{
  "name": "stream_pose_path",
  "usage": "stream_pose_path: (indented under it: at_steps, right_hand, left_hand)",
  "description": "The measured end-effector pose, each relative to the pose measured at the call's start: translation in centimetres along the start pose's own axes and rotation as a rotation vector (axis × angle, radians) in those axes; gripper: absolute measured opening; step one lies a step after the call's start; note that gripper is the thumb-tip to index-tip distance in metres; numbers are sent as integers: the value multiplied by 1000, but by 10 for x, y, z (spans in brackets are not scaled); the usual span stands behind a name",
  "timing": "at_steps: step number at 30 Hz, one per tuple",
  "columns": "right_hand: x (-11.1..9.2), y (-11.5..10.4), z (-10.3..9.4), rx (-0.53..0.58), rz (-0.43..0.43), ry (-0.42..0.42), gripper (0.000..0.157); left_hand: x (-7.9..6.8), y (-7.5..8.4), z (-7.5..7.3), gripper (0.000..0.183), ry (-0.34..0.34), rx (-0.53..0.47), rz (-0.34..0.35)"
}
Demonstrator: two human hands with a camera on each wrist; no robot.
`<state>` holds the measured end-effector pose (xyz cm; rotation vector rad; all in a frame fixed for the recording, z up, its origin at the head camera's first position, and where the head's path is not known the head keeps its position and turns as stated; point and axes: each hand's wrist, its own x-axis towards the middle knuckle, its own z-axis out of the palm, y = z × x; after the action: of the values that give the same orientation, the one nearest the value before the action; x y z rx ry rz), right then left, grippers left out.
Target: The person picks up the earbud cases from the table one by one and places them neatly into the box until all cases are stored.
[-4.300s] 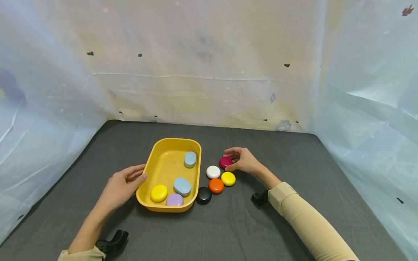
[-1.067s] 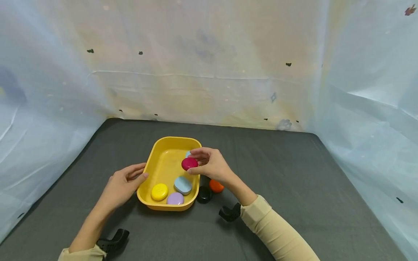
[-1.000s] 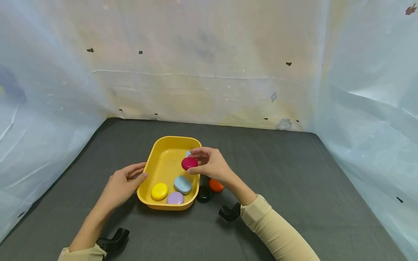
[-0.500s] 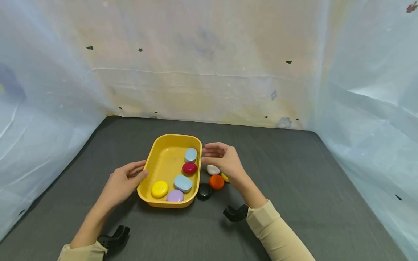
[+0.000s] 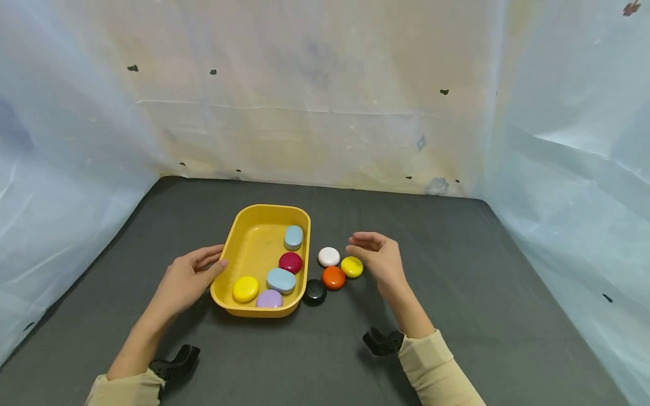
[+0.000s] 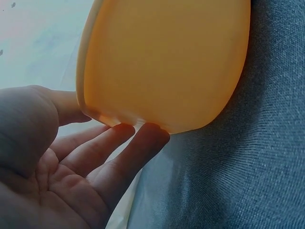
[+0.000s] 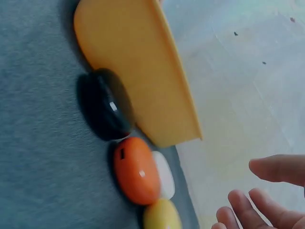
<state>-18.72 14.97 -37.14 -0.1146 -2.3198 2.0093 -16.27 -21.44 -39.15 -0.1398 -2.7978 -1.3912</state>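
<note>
My left hand [image 5: 185,277] holds the left side of a yellow plastic tray [image 5: 249,232]; in the left wrist view its thumb is at the rim and its fingertips touch the outer wall. Inside the tray lie a crimson rounded piece [image 5: 290,263], two pale blue oval pieces, one of them the nearer blue piece [image 5: 281,280], a yellow disc [image 5: 246,288] and a lilac piece [image 5: 269,299]. My right hand [image 5: 381,260] hovers with nothing in it, just right of a glossy yellow disc [image 5: 352,267]. Beside that sit a white piece [image 5: 329,257] and an orange piece [image 5: 333,278].
A black round piece [image 5: 315,292] lies against the tray's right side. Grey cloth [image 5: 284,361] covers the table. Patterned plastic sheeting [image 5: 315,135] hangs behind and at both sides. A black wrist mount [image 5: 384,341] sticks out from each sleeve.
My right hand carried the crimson piece from the table into the tray and let it go there. It has since moved back right, toward the loose pieces. My left hand stayed at the tray.
</note>
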Motion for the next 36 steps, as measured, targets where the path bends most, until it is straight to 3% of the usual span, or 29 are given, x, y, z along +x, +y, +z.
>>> stream_pose_path:
  at_steps: [6, 10, 21, 32, 36]
  right_hand:
    - [-18, 16, -1, -106, -60, 126, 26]
    - [-22, 27, 1, -116, -110, 140, 30]
    - [-8, 49, -18, -109, -149, 24, 51]
    - [0, 51, -17, -115, -156, -74, 58]
    - [2, 51, -16, -111, -114, -93, 59]
  left_hand:
    - [1, 1, 0, 59, -5, 5, -9]
    - [1, 2, 0, 60, -4, 7, -11]
    - [-1, 5, -2, 58, 2, 8, 7]
    - [-1, 5, 1, 59, 8, -1, 7]
    - [-3, 2, 0, 62, 5, -2, 8]
